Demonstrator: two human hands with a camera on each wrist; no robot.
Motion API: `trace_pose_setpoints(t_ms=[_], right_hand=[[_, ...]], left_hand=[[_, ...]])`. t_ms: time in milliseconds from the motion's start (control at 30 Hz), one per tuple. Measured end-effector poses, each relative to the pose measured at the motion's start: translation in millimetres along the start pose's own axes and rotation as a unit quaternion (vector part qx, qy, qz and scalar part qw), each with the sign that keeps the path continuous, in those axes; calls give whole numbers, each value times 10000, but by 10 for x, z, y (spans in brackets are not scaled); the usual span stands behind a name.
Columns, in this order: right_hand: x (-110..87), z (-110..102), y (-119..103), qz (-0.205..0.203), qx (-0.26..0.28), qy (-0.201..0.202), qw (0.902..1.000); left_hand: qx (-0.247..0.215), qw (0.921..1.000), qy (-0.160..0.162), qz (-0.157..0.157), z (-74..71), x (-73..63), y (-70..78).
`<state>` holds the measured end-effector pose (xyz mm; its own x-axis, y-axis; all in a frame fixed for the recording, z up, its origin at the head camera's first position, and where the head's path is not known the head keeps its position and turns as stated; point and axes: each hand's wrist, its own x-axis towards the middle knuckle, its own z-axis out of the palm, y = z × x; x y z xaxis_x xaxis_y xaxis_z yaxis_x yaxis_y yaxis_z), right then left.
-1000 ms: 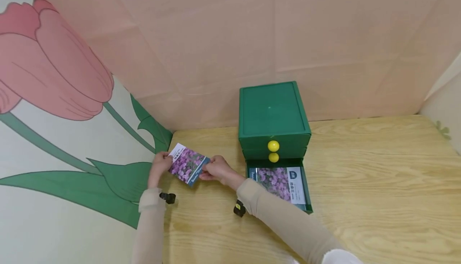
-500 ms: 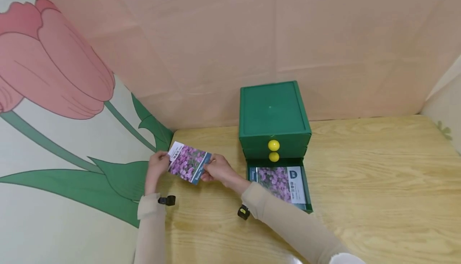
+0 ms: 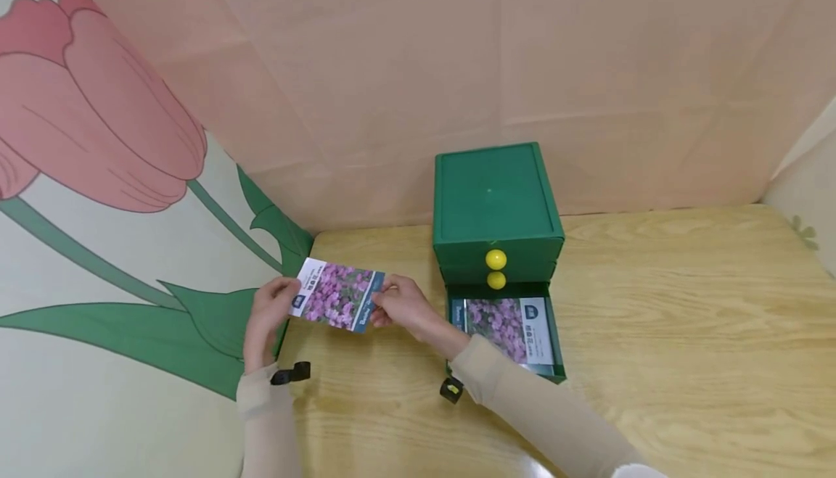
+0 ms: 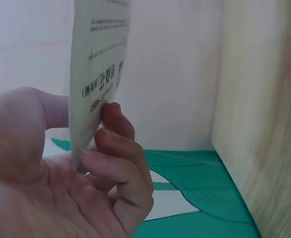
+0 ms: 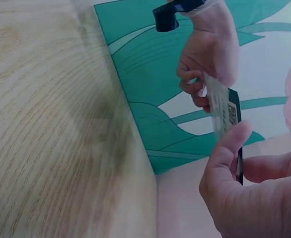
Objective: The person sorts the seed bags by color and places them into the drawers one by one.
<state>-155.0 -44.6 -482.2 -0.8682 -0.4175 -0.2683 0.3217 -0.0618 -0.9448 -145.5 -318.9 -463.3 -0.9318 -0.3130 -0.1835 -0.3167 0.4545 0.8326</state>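
A seed packet (image 3: 336, 295) with purple flowers, a white end and a blue end is held up left of the green drawer box (image 3: 496, 191). My left hand (image 3: 269, 312) pinches its white end between thumb and curled fingers. At the blue end, my right hand (image 3: 410, 310) grips it with the thumb on top. The left wrist view shows the packet's printed back (image 4: 98, 64) standing near edge-on. In the box's pulled-out bottom drawer (image 3: 557, 347) lies a similar flower packet (image 3: 499, 327), partly hidden by my right sleeve.
Yellow round knobs (image 3: 496, 259) mark the two upper drawers, which are pushed in. The box stands on a wooden table (image 3: 686, 318) near the pink cloth backdrop (image 3: 392, 101). A tulip-painted panel (image 3: 130, 260) rises close to my left hand.
The packet has turned to lie more level across the view, and its dark logo now shows at the white end. My left hand has shifted left; the right hand keeps its grip.
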Motion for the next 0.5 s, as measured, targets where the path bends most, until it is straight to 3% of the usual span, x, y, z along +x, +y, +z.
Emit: trace_pose_setpoints(t_ms=[300, 500], right_hand=[[-178, -39, -85, -388, 178, -70, 9991], [-303, -80, -98, -567, 179, -37, 9982]], left_hand=[[-669, 9973, 285, -41, -2, -100, 81], [-879, 9956, 249, -185, 2, -210, 113]])
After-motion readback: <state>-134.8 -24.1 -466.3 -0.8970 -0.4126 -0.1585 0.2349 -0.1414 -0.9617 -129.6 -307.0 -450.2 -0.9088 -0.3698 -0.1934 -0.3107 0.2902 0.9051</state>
